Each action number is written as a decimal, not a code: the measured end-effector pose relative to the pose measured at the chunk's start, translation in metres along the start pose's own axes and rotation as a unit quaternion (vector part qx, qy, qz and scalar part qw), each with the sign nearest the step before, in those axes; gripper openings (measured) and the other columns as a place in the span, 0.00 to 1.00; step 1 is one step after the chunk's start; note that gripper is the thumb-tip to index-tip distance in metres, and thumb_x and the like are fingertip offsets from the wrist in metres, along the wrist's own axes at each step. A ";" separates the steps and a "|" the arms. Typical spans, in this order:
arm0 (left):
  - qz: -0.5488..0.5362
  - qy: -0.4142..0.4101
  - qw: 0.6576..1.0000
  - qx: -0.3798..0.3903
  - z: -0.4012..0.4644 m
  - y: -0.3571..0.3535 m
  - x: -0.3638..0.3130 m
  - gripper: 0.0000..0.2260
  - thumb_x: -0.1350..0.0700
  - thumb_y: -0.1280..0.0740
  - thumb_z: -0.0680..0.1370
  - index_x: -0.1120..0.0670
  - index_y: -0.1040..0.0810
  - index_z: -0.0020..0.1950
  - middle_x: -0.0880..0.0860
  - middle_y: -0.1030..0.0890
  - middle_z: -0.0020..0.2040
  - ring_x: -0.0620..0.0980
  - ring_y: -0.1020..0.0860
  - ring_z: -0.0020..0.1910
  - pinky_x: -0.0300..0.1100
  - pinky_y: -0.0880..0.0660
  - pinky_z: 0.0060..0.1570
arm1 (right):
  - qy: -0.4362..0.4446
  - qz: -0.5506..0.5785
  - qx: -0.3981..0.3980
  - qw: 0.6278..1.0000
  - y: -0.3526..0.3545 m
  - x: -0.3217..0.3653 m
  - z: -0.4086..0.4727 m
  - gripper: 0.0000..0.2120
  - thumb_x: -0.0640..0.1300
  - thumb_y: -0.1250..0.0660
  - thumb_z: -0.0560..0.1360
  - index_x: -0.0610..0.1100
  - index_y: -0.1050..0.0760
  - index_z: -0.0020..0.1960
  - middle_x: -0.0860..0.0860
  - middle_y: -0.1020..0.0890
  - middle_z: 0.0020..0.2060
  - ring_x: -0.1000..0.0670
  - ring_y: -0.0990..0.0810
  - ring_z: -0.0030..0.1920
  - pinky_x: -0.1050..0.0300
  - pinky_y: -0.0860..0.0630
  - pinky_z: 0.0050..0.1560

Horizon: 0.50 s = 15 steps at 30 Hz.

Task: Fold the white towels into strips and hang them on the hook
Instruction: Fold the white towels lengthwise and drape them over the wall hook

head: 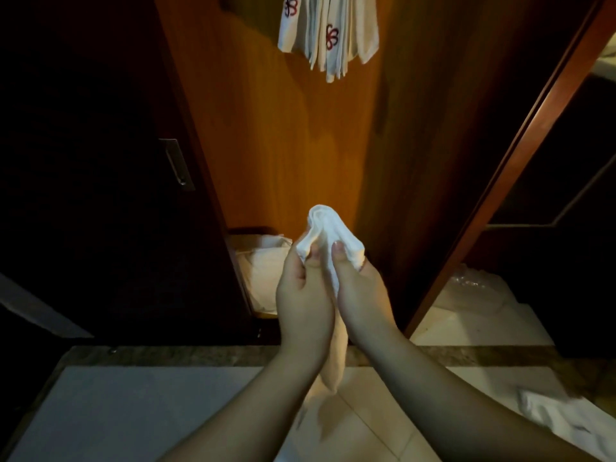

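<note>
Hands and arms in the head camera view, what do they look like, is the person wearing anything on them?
Both are bare: no sleeves reach into view, and no gloves, rings, watch or bracelets show on the left hand or right hand. The thumbnails are short and look unpainted. Dim lighting hides finer detail.

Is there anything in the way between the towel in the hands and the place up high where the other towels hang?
Nothing visible blocks the way. The left hand and right hand pinch the folded towel, and only bare wooden panel shows between it and the hung towels. The hook itself is out of view.
</note>
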State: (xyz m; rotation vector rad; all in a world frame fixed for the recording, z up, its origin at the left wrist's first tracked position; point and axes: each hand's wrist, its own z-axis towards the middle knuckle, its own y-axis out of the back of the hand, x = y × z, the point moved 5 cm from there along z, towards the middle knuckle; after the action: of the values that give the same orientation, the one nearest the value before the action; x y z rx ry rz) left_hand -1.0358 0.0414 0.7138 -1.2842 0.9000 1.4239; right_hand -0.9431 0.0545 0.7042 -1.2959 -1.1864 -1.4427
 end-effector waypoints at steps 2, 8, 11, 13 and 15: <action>-0.004 0.002 1.000 0.010 0.001 0.001 -0.001 0.08 0.49 0.40 0.84 0.38 0.22 0.53 0.36 0.16 0.47 0.34 0.19 0.48 0.26 0.25 0.41 | 0.006 0.015 0.014 1.000 0.000 0.001 0.000 0.10 0.66 0.43 0.76 0.64 0.27 0.47 0.78 0.22 0.38 0.75 0.23 0.44 0.80 0.31 0.36; -0.014 0.009 1.000 0.007 0.010 0.010 -0.004 0.10 0.48 0.39 0.84 0.42 0.20 0.48 0.42 0.15 0.43 0.38 0.17 0.42 0.28 0.25 0.36 | 0.010 0.001 0.025 1.000 0.009 0.003 0.005 0.16 0.70 0.45 0.72 0.62 0.25 0.44 0.72 0.19 0.38 0.70 0.20 0.42 0.75 0.28 0.34; -0.031 0.005 0.999 0.019 0.021 0.017 -0.004 0.11 0.47 0.38 0.83 0.40 0.17 0.47 0.46 0.14 0.45 0.43 0.16 0.45 0.36 0.21 0.40 | -0.024 0.027 0.021 0.999 0.024 0.003 0.012 0.26 0.72 0.41 0.68 0.51 0.20 0.46 0.53 0.14 0.41 0.54 0.15 0.41 0.58 0.20 0.40; -0.068 -0.004 0.997 0.027 0.037 0.026 -0.007 0.10 0.47 0.37 0.81 0.42 0.16 0.48 0.49 0.14 0.46 0.47 0.16 0.47 0.41 0.20 0.45 | -0.026 0.074 0.039 0.996 0.040 0.008 0.024 0.26 0.69 0.37 0.69 0.48 0.18 0.48 0.47 0.13 0.44 0.48 0.13 0.45 0.55 0.17 0.41; -0.114 -0.011 0.992 0.052 0.057 0.037 -0.013 0.10 0.51 0.36 0.79 0.48 0.15 0.48 0.50 0.14 0.44 0.46 0.17 0.43 0.39 0.21 0.41 | -0.030 0.186 0.089 0.978 0.059 0.014 0.040 0.19 0.59 0.33 0.73 0.46 0.18 0.53 0.45 0.13 0.50 0.46 0.14 0.52 0.56 0.18 0.44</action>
State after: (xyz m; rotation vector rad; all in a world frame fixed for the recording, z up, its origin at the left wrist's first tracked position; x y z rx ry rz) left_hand -1.0866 0.0842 0.7327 -1.2486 0.7755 1.1949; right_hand -0.8790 0.0817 0.7256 -1.3569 -1.0197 -1.0120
